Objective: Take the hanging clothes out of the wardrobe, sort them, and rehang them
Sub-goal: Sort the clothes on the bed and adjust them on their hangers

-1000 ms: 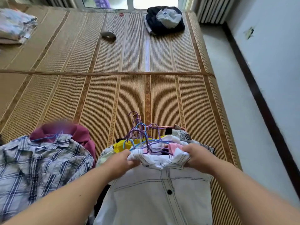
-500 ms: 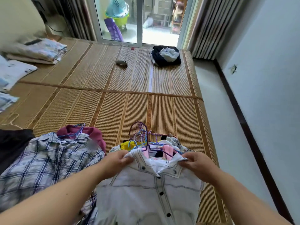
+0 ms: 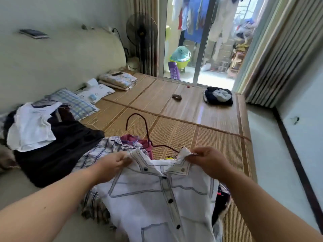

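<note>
Two collar ends of the white, dark-stitched button-front shirt (image 3: 157,198), held above the woven straw bed mat (image 3: 201,133), are pinched by your left hand (image 3: 111,165) and right hand (image 3: 208,161), set apart; the thin dark-red wire hanger (image 3: 139,130) behind may snag neighbouring clothes (image 3: 104,151).

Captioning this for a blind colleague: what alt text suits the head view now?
Two hands hold a white button-front shirt by its collar: the left hand grips one side, the right hand pinches the other tip. A dark wire hanger shows behind the collar; a plaid shirt lies beside it, woven mat beyond.
</note>
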Demonstrator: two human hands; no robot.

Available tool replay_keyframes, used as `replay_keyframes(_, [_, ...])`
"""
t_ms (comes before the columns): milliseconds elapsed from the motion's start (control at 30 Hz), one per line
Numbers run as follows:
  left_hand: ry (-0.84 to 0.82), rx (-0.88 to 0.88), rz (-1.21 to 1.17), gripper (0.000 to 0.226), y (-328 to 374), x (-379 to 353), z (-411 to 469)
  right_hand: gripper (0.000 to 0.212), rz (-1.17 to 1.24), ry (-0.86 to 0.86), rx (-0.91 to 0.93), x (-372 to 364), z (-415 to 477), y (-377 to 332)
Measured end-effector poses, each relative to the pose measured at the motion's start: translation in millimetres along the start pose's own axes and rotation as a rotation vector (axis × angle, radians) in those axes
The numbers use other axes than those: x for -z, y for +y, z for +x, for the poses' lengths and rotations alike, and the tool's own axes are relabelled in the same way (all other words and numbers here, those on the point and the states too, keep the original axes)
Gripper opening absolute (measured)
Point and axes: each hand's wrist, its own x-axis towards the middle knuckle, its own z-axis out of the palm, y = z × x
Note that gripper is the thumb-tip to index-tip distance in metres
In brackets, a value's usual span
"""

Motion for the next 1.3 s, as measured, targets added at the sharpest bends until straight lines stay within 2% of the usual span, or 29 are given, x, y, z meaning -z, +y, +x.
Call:
replay_keyframes(100, [0.146, 0.025, -0.06, 0.07, -3.2, 56.9, -26.5, 0.012, 0.026, 0.004, 0.079, -20.7, 6.6, -46.1])
replay_keyframes(167, [0.218, 0.013, 0.025, 0.069, -7.1, 97.5, -40.8, 0.013, 0.102, -0.004, 0.112, -38.5, 13.1, -76.1])
replay_keyframes(267, [0.323, -0.011, 0.15, 0.084, -24.3, 152.2, -49.1, 0.01, 0.166, -0.018, 0.148, -65.3, 27.2, -115.1])
replay_keyframes(367, [0.382, -0.015, 0.214, 0.092, -54.0, 198.1, -48.8, 0.011, 0.213, -0.023, 0.152, -97.2, 50.4, -148.0])
replay_keyframes(467, [0.398, -0.002, 0.271, 0.085, -85.5, 231.4, -36.5, 0.009, 0.261, -0.019, 0.134, -131.5, 79.5, -171.5])
replay_keyframes(567, [0.335, 0.041, 0.3, 0.08, -123.2, 254.7, -11.5, 0.009, 0.293, -0.005, 0.084, -167.5, 113.4, -184.1])
replay_keyframes(700, [0.197, 0.074, 0.281, 0.062, -182.3, 266.9, 31.6, 0.009, 0.287, -0.01, -0.021, -212.6, 161.1, -181.3])
replay_keyframes(800, [0.07, 0.084, 0.303, 0.056, -217.1, 258.3, 63.5, 0.01, 0.193, -0.041, -0.089, -238.7, 186.6, -162.3])
replay_keyframes(933, [-0.07, 0.12, 0.361, 0.035, -251.5, 229.5, 109.9, 0.017, 0.0, -0.08, -0.178, -263.2, 220.5, -129.4])
replay_keyframes(1300, [-0.177, 0.331, 0.393, 0.034, -283.0, 139.2, 262.3, 0.018, -0.035, -0.115, -0.389, -269.6, 351.6, -19.1])
